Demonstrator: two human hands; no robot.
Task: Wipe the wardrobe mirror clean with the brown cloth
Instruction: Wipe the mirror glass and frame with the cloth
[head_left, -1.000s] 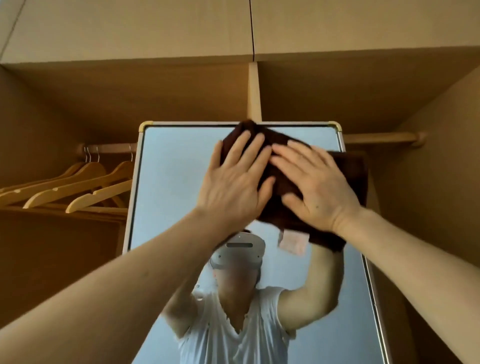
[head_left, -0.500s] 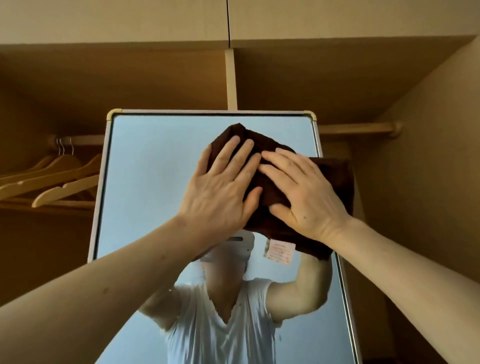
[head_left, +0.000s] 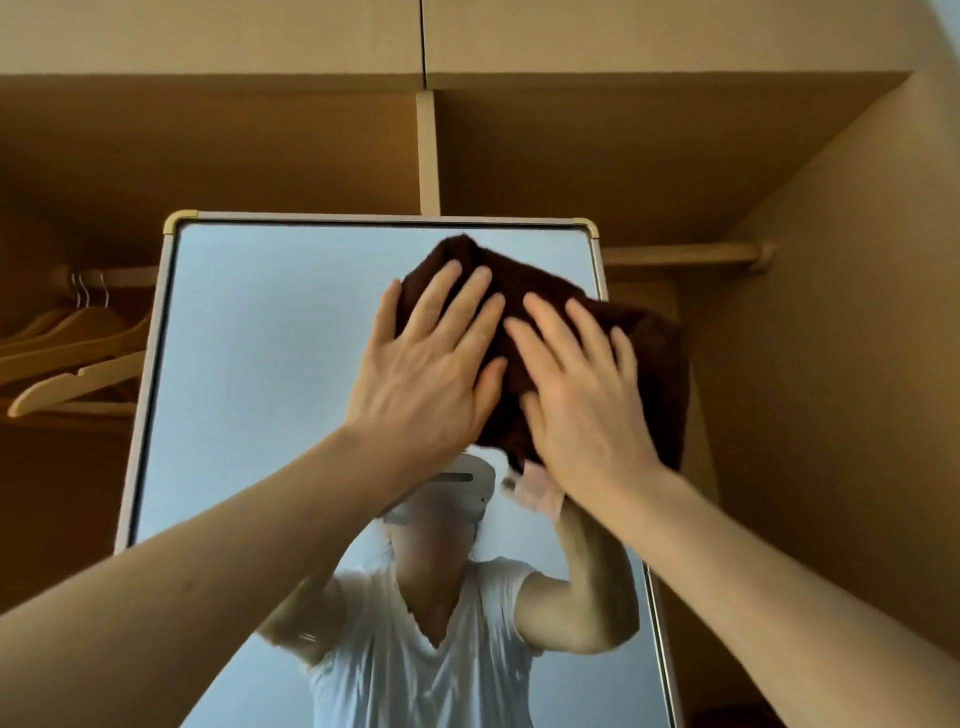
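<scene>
Wiping up high, with lots left to do

The big wooden wardrobe (head_left: 831, 364) fills most of the view. The tall mirror (head_left: 270, 338) stands in front of it and shows the person in a white top. Some wooden hangers (head_left: 67, 364) hang on the left, beside the mirror. The brown cloth (head_left: 649, 353) is up near the top right corner of the mirror. It lies flat on the glass, and its right edge sticks out past the frame. The left hand (head_left: 431, 384) and the right hand (head_left: 582, 405) lie side by side on the cloth. Their fingers are straight and spread out. They do not curl round anything; they only push the cloth on the glass. A small pale tag (head_left: 540, 493) hangs under the cloth.

I think the wiping is at the top part now. The left side and the whole lower half look like they are left to do. I cannot see any marks on the glass, so I cannot tell how clean it is
</scene>
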